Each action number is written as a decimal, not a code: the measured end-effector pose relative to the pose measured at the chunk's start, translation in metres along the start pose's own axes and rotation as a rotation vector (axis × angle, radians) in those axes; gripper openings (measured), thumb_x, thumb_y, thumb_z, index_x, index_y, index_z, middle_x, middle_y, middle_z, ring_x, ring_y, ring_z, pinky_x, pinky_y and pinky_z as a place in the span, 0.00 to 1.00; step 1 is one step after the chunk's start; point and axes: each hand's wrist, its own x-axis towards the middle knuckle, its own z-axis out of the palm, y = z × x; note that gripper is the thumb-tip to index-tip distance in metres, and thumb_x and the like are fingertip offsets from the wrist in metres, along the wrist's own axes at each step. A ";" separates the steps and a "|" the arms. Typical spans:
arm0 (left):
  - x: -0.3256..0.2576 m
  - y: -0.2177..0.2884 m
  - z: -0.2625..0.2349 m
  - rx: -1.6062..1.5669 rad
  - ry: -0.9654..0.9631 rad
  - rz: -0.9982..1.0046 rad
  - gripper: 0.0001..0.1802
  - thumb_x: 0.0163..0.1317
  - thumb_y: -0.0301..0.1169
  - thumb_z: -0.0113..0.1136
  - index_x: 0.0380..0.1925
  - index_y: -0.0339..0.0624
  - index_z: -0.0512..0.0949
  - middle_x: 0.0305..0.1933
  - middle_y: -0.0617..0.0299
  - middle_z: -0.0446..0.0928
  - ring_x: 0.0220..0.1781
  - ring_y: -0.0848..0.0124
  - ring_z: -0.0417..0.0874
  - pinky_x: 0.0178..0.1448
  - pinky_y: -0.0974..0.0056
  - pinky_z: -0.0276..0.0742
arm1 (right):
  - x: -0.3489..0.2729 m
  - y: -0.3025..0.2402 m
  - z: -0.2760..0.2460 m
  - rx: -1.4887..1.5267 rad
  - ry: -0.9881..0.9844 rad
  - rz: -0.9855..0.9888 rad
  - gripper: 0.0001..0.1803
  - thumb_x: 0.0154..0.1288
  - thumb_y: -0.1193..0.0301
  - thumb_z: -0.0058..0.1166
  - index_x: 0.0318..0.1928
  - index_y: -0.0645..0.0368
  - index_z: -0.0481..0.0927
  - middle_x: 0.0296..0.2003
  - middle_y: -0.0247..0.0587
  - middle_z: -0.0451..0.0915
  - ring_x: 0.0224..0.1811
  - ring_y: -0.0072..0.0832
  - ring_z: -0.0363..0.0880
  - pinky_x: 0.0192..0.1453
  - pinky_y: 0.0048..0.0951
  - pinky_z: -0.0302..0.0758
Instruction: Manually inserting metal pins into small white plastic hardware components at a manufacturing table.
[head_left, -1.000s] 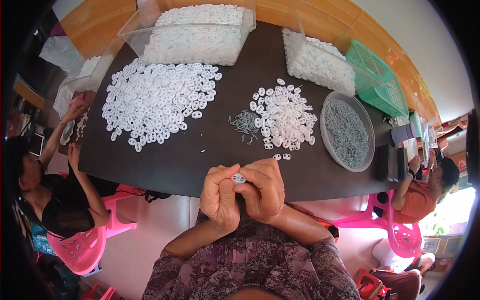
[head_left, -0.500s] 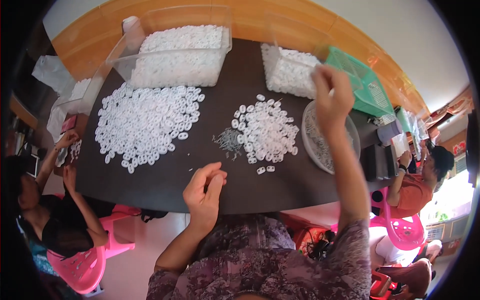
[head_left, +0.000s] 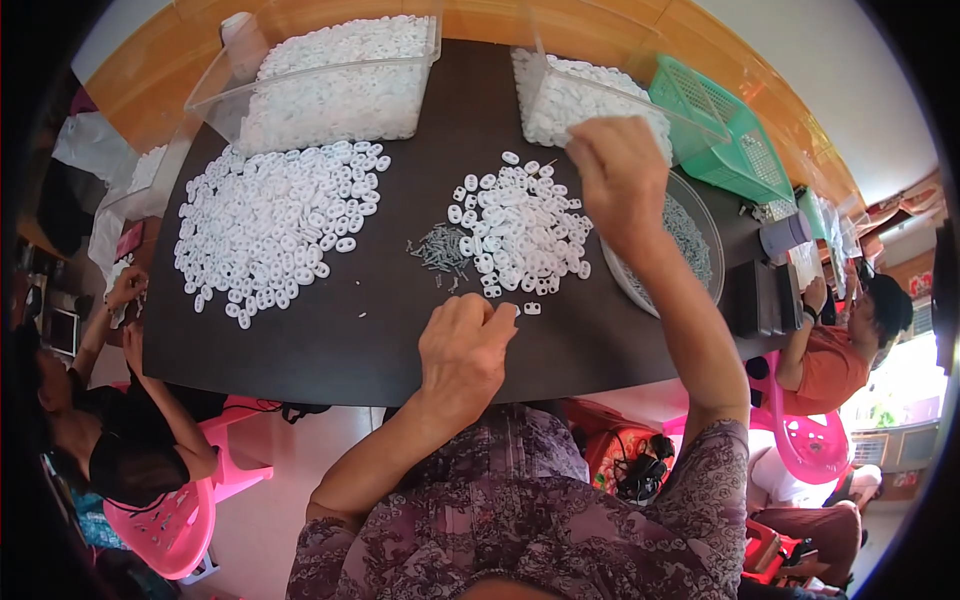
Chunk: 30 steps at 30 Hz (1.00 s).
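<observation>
My left hand (head_left: 465, 345) rests knuckles-up on the dark table (head_left: 330, 335), fingers bent, tips beside two loose white plastic rings (head_left: 527, 308) at the near edge of the small ring pile (head_left: 520, 230). A little heap of grey screws (head_left: 440, 250) lies left of that pile. My right hand (head_left: 620, 175) is raised over the far side of the table, between the right clear bin of white rings (head_left: 565, 90) and the round bowl of screws (head_left: 695, 245). Its fingers curl away from me, hiding anything in them.
A large spread of white rings (head_left: 280, 225) covers the table's left, with a bigger clear bin of rings (head_left: 330, 85) behind it. A green basket (head_left: 725, 145) stands at the far right. A person (head_left: 110, 440) sits at left, another (head_left: 840, 350) at right, on pink chairs.
My hands, held together near my chest a second ago, have separated. The right hand went up to the far right bin; the left has dropped onto the table by the ring pile.
</observation>
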 end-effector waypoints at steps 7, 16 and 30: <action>0.000 0.000 0.020 0.250 -0.111 0.134 0.06 0.43 0.25 0.56 0.24 0.38 0.74 0.25 0.58 0.65 0.29 0.63 0.69 0.33 0.61 0.65 | -0.035 -0.028 -0.017 0.265 -0.162 0.084 0.09 0.45 0.85 0.60 0.30 0.63 0.78 0.28 0.42 0.78 0.31 0.40 0.74 0.33 0.35 0.71; -0.005 0.002 0.000 -0.404 0.057 -0.333 0.03 0.53 0.23 0.64 0.27 0.37 0.79 0.24 0.63 0.72 0.25 0.71 0.75 0.28 0.67 0.69 | -0.076 -0.071 -0.038 0.643 -0.392 0.549 0.07 0.52 0.81 0.61 0.34 0.62 0.81 0.28 0.40 0.79 0.32 0.35 0.76 0.35 0.29 0.72; -0.026 -0.011 -0.028 -0.938 0.033 -0.756 0.08 0.62 0.27 0.61 0.38 0.32 0.79 0.33 0.64 0.78 0.30 0.80 0.76 0.34 0.76 0.72 | -0.073 -0.118 -0.024 0.791 -0.479 0.598 0.04 0.53 0.80 0.60 0.31 0.62 0.79 0.27 0.40 0.76 0.30 0.37 0.75 0.34 0.33 0.71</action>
